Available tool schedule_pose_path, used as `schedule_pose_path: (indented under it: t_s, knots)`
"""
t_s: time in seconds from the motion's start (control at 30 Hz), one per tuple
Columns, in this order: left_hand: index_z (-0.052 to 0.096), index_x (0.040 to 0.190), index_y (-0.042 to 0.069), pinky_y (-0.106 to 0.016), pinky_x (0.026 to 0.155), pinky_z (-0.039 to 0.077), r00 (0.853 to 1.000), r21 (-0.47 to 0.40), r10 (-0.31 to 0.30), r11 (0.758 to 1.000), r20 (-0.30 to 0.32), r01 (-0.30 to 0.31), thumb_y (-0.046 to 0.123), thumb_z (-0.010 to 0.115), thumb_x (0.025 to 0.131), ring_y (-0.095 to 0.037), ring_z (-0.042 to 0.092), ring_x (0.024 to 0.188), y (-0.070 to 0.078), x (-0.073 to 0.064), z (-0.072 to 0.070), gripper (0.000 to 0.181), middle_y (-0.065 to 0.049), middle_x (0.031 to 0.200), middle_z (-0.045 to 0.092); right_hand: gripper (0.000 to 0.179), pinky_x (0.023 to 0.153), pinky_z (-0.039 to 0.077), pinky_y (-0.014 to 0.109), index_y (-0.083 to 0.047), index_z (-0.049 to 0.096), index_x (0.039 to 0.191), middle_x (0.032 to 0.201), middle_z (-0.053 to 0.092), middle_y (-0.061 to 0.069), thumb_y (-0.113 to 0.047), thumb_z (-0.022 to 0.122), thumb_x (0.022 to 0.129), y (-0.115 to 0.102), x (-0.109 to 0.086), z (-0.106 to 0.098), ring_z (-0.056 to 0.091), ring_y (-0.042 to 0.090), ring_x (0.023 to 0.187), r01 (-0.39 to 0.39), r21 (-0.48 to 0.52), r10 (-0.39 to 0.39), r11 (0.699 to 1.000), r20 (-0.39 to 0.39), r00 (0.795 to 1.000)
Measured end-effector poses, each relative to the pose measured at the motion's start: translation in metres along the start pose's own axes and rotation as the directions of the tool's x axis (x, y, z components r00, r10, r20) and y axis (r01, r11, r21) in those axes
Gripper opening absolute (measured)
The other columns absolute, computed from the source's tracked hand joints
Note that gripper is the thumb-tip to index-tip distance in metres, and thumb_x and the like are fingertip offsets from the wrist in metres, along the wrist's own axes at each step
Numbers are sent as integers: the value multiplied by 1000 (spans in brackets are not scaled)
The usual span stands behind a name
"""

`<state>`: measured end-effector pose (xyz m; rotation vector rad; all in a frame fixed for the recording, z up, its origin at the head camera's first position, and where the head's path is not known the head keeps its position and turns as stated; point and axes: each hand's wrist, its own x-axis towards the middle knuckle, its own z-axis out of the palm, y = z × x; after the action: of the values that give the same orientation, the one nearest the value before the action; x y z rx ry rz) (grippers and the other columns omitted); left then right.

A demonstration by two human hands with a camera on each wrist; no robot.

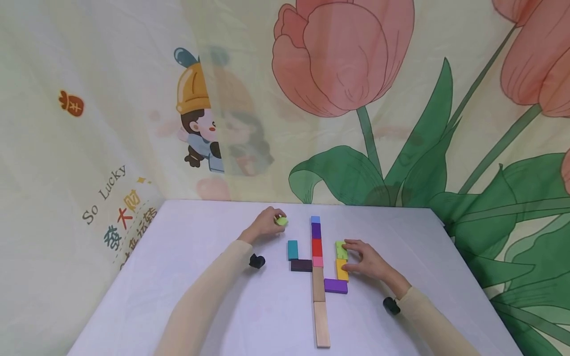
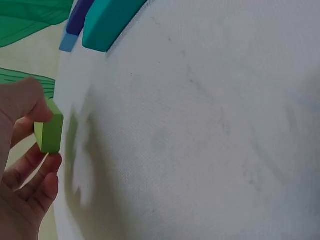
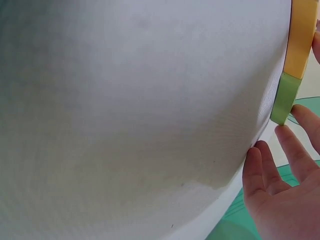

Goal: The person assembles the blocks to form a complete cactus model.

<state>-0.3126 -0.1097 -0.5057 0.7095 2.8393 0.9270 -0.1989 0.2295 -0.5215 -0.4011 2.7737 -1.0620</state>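
Note:
My left hand [image 1: 265, 223] pinches a small light green block [image 1: 281, 221] between thumb and fingers, above the far part of the table. In the left wrist view the green block [image 2: 50, 131] is tilted, apart from the cloth. My right hand [image 1: 370, 258] touches a light green block [image 1: 341, 250] with its fingertips, and its thumb lies at the yellow block [image 1: 341, 270] that adjoins it. From the right wrist, the fingers [image 3: 295, 150] look fairly straight beside the end of the green block [image 3: 285, 97].
A line of blocks runs down the middle: light blue [image 1: 315, 219], dark purple [image 1: 316, 231], red [image 1: 316, 247], pink [image 1: 317, 261] and two wooden ones [image 1: 321, 324]. Teal [image 1: 292, 250] and black [image 1: 301, 265] blocks lie left, a purple block [image 1: 336, 286] right. A printed curtain [image 1: 249, 99] hangs behind.

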Motion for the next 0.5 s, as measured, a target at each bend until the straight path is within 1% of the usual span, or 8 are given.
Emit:
schedule_pose_path:
  t_s: [0.1, 0.17, 0.23, 0.33, 0.4, 0.5]
  knots:
    - [69, 114, 4, -30, 79, 48, 997, -50, 72, 996, 39, -70, 9, 76, 77, -19, 57, 86, 2, -2, 0, 38, -11, 100, 61, 68, 107, 33, 63, -1, 58, 135, 147, 45, 21, -27, 85, 77, 0, 0, -1, 34, 44, 138, -4, 2, 4, 1000, 1, 1000]
    - [69, 116, 5, -29, 81, 48, 992, -75, 100, 993, 81, -94, 6, 76, 78, -19, 56, 88, 4, -4, 1, 39, -10, 102, 61, 69, 107, 33, 63, -1, 58, 135, 147, 45, 21, -28, 85, 77, 0, 1, -1, 34, 45, 138, -9, 3, 9, 1000, 2, 1000]
    - [68, 117, 5, -28, 83, 48, 985, -82, 127, 990, 117, -118, 5, 76, 78, -18, 56, 90, 6, -7, 2, 40, -9, 105, 60, 69, 107, 33, 63, -1, 58, 135, 147, 45, 21, -28, 85, 77, 1, 1, -1, 33, 45, 138, -18, 3, 18, 1000, 3, 1000]
    - [68, 120, 6, -28, 83, 48, 977, -85, 140, 988, 161, -128, 3, 75, 78, -18, 56, 92, 12, -11, 3, 42, -8, 108, 59, 70, 107, 33, 63, -1, 58, 135, 148, 44, 20, -29, 85, 77, 2, 1, 0, 33, 44, 139, -19, 5, 19, 1000, 4, 1000]
    - [68, 120, 6, -28, 83, 48, 969, -81, 164, 985, 183, -151, 1, 74, 78, -19, 56, 92, 15, -13, 3, 43, -8, 107, 59, 70, 107, 33, 63, -1, 58, 135, 148, 44, 20, -29, 85, 77, 3, 2, 0, 33, 44, 139, -13, -3, 13, 1000, 3, 1000]
    - [68, 121, 7, -28, 83, 48, 959, -71, 183, 983, 216, -171, -1, 72, 79, -19, 55, 93, 18, -14, 5, 44, -7, 107, 59, 70, 107, 33, 62, -1, 58, 135, 148, 45, 20, -29, 85, 77, 3, 2, 1, 33, 44, 139, -7, -2, 7, 1000, 2, 1000]
